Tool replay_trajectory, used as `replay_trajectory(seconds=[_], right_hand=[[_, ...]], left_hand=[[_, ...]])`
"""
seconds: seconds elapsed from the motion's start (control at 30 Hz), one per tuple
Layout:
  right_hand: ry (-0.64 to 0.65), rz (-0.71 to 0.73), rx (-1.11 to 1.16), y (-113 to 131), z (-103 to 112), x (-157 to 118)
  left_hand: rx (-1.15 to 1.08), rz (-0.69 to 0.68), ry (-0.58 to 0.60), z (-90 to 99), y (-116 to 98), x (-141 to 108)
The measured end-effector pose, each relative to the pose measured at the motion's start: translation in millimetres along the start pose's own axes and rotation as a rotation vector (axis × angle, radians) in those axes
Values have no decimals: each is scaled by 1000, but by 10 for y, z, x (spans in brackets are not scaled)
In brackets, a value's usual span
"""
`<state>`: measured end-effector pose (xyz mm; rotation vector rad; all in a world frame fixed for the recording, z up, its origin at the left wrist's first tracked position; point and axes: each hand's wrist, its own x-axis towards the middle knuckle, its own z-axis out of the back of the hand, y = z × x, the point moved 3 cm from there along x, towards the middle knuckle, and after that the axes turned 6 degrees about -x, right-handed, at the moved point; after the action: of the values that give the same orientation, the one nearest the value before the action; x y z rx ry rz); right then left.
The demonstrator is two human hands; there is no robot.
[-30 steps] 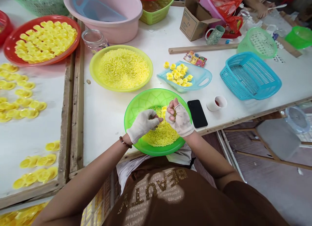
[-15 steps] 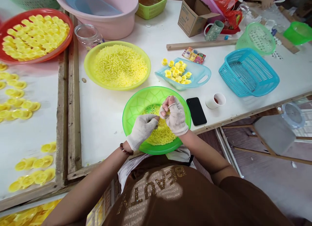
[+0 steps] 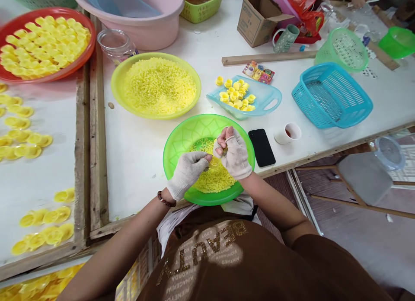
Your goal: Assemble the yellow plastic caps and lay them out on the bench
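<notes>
My left hand (image 3: 189,173), in a white fingerless glove, is closed in a pinch at the edge of a small yellowish round plastic piece (image 3: 214,163). Higher and to the right, my right hand (image 3: 236,155), gloved alike, has its fingers curled and thumb tip up; what it may pinch is too small to make out. Both hands are over a green bowl (image 3: 177,139), which holds many small yellow beads (image 3: 215,182). Beyond it stands a yellow bowl (image 3: 118,91) heaped with such beads. A blue scoop tray (image 3: 264,95) carries several little yellow cups (image 3: 238,93).
A black phone (image 3: 262,147) and a paper cup (image 3: 288,133) with dark liquid are right of the bowl. Farther out are a blue basket (image 3: 332,95), a wooden strip (image 3: 269,58), a mug (image 3: 285,38) and a cardboard box (image 3: 256,22). A red tray (image 3: 87,46) stands left.
My hands keep nearly the same pose over the green bowl. The view has shifted very slightly; nothing is visibly taken up or let go.
</notes>
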<state>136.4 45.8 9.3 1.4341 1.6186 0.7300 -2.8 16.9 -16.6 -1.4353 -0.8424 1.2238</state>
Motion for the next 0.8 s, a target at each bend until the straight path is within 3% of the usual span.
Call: replay_trajectory(seconds=[0.2,0.37,0.5,0.67,0.8], right_hand=[[25,-95,-3,74,104,-36],[94,-85,-245,75,257,-109],[171,-100,-415,17,304,-197],[321,123,-800,35,291,-298],[396,243,-1000,82,345,-340]], left_hand=[[-27,39,-1,58,-25,-38],[231,-133,-158,168,-100,-45],[-26,21,-105,171,-36,-13],[-308,143,-95,160,-54,-37],[-236,84,-144,210,-73,-39]])
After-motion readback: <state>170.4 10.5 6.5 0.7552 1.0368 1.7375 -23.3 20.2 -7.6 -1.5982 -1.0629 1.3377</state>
